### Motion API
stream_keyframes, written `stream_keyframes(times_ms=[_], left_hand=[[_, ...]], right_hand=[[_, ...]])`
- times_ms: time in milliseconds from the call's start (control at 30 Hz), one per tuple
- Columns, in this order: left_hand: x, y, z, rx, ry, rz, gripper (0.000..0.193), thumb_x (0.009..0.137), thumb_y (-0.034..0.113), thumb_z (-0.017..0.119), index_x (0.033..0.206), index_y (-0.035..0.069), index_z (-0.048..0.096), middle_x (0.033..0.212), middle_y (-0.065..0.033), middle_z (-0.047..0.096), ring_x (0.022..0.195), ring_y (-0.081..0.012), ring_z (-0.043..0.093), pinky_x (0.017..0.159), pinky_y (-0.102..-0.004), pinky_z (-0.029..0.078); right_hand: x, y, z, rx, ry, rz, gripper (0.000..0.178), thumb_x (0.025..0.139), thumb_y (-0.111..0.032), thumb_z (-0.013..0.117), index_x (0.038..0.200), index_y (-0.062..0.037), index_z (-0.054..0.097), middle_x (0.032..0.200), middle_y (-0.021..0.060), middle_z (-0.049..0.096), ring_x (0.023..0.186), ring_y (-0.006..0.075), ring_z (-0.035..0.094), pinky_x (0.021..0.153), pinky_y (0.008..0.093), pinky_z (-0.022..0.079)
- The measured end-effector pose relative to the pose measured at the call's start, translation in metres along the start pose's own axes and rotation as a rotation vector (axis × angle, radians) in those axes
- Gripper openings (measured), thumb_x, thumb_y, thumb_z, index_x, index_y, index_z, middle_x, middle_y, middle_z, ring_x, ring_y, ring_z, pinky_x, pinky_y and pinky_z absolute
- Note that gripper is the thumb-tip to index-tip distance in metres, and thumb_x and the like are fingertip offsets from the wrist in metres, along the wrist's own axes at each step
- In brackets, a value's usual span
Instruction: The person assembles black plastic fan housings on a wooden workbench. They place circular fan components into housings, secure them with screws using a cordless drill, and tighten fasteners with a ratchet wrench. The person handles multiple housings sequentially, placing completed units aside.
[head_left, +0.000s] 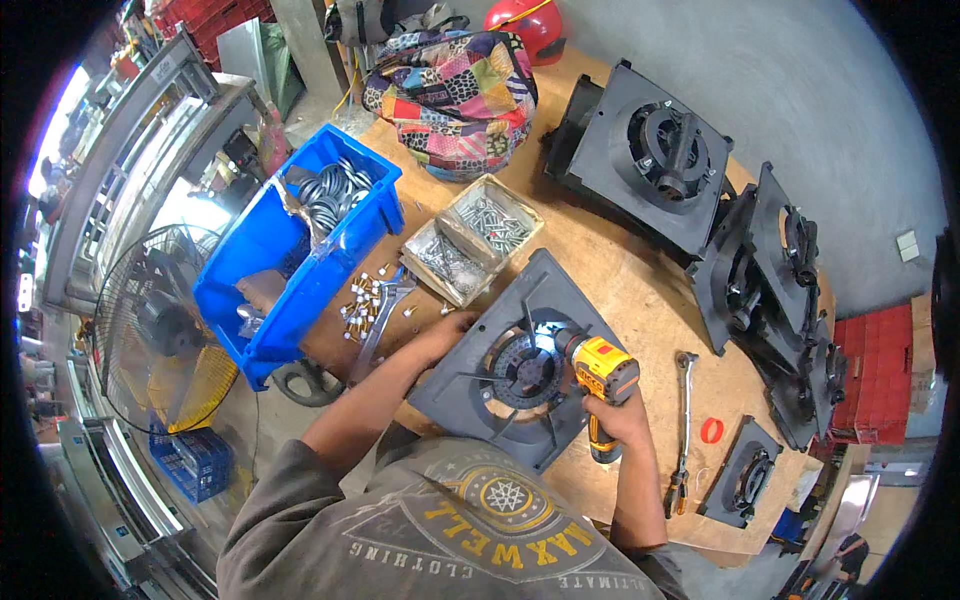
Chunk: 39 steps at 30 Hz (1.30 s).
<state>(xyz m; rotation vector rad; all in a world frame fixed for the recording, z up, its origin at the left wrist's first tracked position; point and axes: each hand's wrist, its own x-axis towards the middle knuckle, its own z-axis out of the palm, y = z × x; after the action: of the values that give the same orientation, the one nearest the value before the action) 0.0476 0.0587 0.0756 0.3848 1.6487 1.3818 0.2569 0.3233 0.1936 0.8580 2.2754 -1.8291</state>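
A dark grey square gas burner plate [456, 385] with a round burner [527, 370] in its middle lies in front of me, tilted toward my body. My left hand [446, 338] grips its left edge, with the fingertips hidden. In my right hand [620, 416] is a yellow and black cordless drill [604, 372], its nose pointing at the burner's right side. A bright light shines on the metal there. The tip of the bit is too small to make out.
Beyond the plate stands a divided screw box [470, 238]; a blue bin [290, 250] of metal rings is left of it. Small brass fittings [362, 300] and a wrench [378, 325] lie nearby. To the right are a ratchet [683, 430], a red ring [711, 430] and stacked burner plates [650, 150].
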Motion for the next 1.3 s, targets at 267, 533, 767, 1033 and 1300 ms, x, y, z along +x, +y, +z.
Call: stream_keyframes(times_ms=[267, 533, 767, 1033, 1300], left_hand=[[0.054, 0.023, 0.004, 0.006, -0.158, 0.096, 0.056, 0.083, 0.018, 0.075, 0.131, -0.003, 0.053, 0.119, -0.0115, 0.065, 0.099, -0.0174, 0.063, 0.088, -0.0338, 0.053], [0.055, 0.06, 0.033, -0.368, -0.508, -0.102, 0.055, 0.085, 0.022, 0.071, 0.132, -0.002, 0.053, 0.12, -0.0117, 0.064, 0.1, -0.018, 0.063, 0.089, -0.034, 0.052], [0.043, 0.077, 0.04, -0.553, -0.651, -0.2, 0.055, 0.086, 0.025, 0.068, 0.132, -0.001, 0.052, 0.12, -0.012, 0.064, 0.101, -0.0184, 0.062, 0.09, -0.0342, 0.052], [0.04, 0.078, 0.035, -0.588, -0.647, -0.189, 0.055, 0.088, 0.029, 0.064, 0.133, -0.001, 0.052, 0.121, -0.0122, 0.064, 0.102, -0.0189, 0.062, 0.09, -0.0344, 0.052], [0.032, 0.079, 0.03, -0.605, -0.62, -0.173, 0.056, 0.09, 0.033, 0.06, 0.134, 0.0, 0.051, 0.121, -0.0125, 0.063, 0.103, -0.0195, 0.062, 0.091, -0.0346, 0.052]], right_hand=[[0.004, 0.002, -0.003, -0.085, -0.004, 0.028, 0.057, 0.069, -0.003, 0.076, 0.123, -0.0001, 0.057, 0.116, 0.0101, 0.066, 0.107, 0.0202, 0.063, 0.092, 0.0344, 0.049], [0.006, -0.005, 0.004, 0.003, 0.002, 0.145, 0.059, 0.071, 0.0, 0.072, 0.127, -0.0009, 0.054, 0.118, 0.0091, 0.065, 0.109, 0.02, 0.063, 0.093, 0.0346, 0.049], [0.011, -0.018, 0.007, 0.021, -0.028, 0.139, 0.054, 0.071, 0.0, 0.072, 0.124, -0.0016, 0.058, 0.114, 0.0088, 0.067, 0.107, 0.0196, 0.064, 0.091, 0.0338, 0.05], [0.018, -0.02, 0.002, -0.036, -0.031, 0.181, 0.057, 0.07, -0.002, 0.073, 0.124, -0.001, 0.058, 0.112, 0.0085, 0.067, 0.102, 0.0198, 0.065, 0.087, 0.0336, 0.052], [0.019, -0.028, 0.001, -0.133, -0.028, 0.218, 0.055, 0.07, -0.002, 0.073, 0.123, -0.0012, 0.058, 0.104, 0.0091, 0.069, 0.09, 0.0207, 0.068, 0.078, 0.0338, 0.055]])
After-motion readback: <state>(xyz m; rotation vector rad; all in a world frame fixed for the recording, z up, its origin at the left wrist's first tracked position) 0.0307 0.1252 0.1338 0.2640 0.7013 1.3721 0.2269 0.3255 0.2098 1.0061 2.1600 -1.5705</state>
